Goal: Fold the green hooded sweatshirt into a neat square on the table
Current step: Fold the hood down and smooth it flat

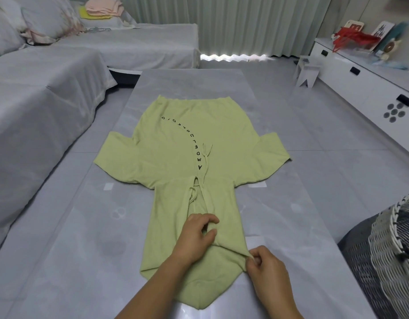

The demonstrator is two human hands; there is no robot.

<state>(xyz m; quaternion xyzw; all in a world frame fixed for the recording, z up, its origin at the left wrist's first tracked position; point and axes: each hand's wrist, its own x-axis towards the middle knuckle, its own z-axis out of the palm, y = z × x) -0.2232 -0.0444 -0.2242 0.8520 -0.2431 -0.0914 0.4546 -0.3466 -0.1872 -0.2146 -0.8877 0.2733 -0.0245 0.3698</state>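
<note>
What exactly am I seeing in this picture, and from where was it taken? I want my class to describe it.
There is no machine here: a person wears one wide-angle camera on the head, so you look forward and down at their two hands. A green hooded sweatshirt lies spread flat on a grey table, lettering up, with the hood nearest the person. The left hand pinches hood fabric near the middle, and the right hand pinches the hood's right edge. A grey sofa stands to the left, a white wicker basket to the right.
</note>
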